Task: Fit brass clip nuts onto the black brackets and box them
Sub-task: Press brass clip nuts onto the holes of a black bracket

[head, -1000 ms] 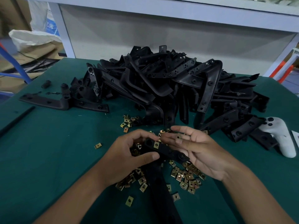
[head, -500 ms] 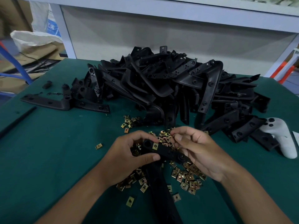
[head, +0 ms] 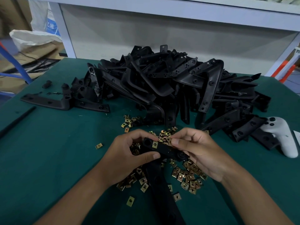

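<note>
Green matting covers the desk (head: pixel 48 159) in front of you, with a grey shelf frame behind it. Your left hand (head: pixel 129 153) grips the black bracket (head: pixel 164 149) near its upper end, thumb below and fingers curled over the top. Your right hand (head: pixel 196 151) pinches a brass clip nut (head: pixel 169 141) at the bracket's far edge, just beside a nut (head: pixel 154 144) that already sits on it. The bracket looks like stiff moulded plastic, light for its length, so hold it close to the hole you are working at and it should not flex much. The nuts are thin folded metal, small and probably slippery; take each one by its flat sides. Loose nuts (head: pixel 186 174) lie under and between your hands, and the big bracket pile (head: pixel 170 82) is beyond your fingers. I see no box in view.
</note>
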Available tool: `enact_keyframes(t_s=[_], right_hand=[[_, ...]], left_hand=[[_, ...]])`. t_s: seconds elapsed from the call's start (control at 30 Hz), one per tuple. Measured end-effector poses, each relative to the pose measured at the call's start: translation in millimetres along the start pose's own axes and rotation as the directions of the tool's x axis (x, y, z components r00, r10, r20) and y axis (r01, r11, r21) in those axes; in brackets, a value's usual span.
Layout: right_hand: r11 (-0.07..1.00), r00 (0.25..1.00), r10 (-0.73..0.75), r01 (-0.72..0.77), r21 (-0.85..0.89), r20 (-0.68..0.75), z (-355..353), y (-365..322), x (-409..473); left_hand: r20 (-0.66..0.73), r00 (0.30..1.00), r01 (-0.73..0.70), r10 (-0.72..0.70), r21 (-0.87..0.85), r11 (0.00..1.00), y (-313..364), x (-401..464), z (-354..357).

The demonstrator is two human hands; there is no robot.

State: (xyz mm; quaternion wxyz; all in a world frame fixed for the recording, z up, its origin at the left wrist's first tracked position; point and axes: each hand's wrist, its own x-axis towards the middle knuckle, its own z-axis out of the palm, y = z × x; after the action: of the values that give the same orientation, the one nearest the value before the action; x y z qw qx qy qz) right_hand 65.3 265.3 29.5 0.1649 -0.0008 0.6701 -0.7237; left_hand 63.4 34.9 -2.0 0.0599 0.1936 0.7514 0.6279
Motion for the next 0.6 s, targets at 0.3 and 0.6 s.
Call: enact_keyframes(t_s=[0.3,0.6], right_hand=[[1.000,1.000,0.027,-0.027,-0.001,0.005,0.5,-0.4,0.0],[1.000,1.000,0.019,-0.019,0.007,-0.003,-0.9,0.6,-0.6]], left_hand=[[-0.040,0.999,-0.025,0.025,-0.002,1.000,0.7,-0.1,-1.0],[-0.046,0.998,-0.042,0.041,0.000,0.999,-0.1,0.0,0.0]])
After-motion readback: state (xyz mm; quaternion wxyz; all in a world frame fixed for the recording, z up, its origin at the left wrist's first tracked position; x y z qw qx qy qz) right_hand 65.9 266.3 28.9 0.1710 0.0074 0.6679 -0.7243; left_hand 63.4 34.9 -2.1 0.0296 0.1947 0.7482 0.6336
